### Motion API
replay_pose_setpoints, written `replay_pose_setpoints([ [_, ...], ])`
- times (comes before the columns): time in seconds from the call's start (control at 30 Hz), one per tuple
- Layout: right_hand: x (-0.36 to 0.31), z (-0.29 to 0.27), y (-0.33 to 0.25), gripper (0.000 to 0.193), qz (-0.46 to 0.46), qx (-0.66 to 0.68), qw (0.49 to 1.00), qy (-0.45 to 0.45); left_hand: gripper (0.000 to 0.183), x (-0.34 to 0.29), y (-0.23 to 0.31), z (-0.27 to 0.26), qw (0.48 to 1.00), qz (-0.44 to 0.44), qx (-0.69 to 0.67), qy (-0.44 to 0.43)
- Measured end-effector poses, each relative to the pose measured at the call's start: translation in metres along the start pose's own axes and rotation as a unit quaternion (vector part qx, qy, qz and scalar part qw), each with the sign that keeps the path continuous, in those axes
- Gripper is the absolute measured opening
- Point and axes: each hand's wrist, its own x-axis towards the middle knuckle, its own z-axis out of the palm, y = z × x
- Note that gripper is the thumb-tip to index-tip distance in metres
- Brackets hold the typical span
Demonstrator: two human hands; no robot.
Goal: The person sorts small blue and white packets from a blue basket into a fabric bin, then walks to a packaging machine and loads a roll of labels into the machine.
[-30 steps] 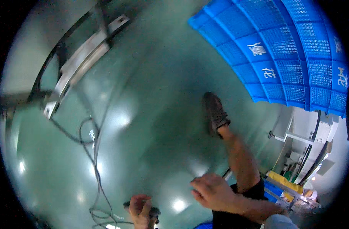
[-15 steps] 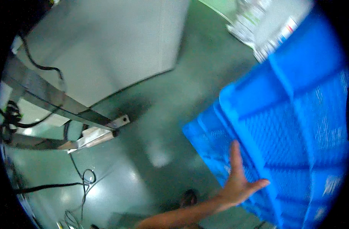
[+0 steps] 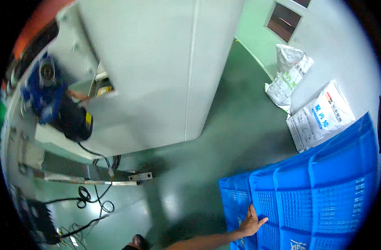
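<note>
My left hand [image 3: 251, 226] reaches in from the lower edge. It lies against the side of a blue plastic crate [image 3: 296, 208] with mesh walls, close to the seam where a second blue crate [image 3: 237, 200] adjoins it on the left. Thumb and index finger are stretched out and spread apart; the other fingers are hard to make out. My right hand is out of view.
Two printed white sacks [image 3: 288, 77], [image 3: 321, 114] lean on the wall beyond the crates. At left stand a large pale machine cabinet [image 3: 157, 83], a blue-and-black motor [image 3: 59, 100] and a metal frame foot [image 3: 140, 176]. Black cables [image 3: 90, 200] coil on the green floor.
The view has swung, so the crates sit lower and more upright in it, and the motor and both sacks now show fully. My left hand stays at the crates' seam.
</note>
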Motion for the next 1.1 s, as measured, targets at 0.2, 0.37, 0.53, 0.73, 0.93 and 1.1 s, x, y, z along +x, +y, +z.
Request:
replay_pose_setpoints([
  [0.2, 0.005, -0.098, -0.075, 0.028, 0.033, 0.045, 0.997, 0.06, 0.074, 0.021, 0.024, -0.096, 0.976, -0.134, 0.013, -0.172],
  [0.37, 0.048, -0.224, -0.102, 0.029, 0.079, 0.015, 0.939, 0.333, 0.034, -0.007, 0.044, -0.308, 0.933, -0.291, 0.208, 0.035],
  [0.53, 0.1, -0.323, -0.064, 0.027, 0.399, 0.266, 0.817, 0.32, 0.028, 0.12, 0.061, -0.348, 0.893, -0.347, 0.282, 0.057],
  [0.73, 0.099, -0.314, -0.054, 0.026, 0.485, 0.353, 0.785, 0.154, 0.031, 0.382, 0.288, -0.24, 0.929, -0.202, 0.272, -0.151],
  [0.93, 0.232, -0.472, -0.042, 0.024, 0.443, 0.34, 0.819, 0.135, 0.033, 0.626, 0.392, -0.33, 0.92, -0.089, 0.381, 0.013],
  [1.1, 0.441, -0.678, -0.025, 0.023, 0.363, 0.273, 0.873, 0.176, 0.037, 0.648, 0.365, -0.51, 0.879, -0.202, 0.43, 0.038],
])
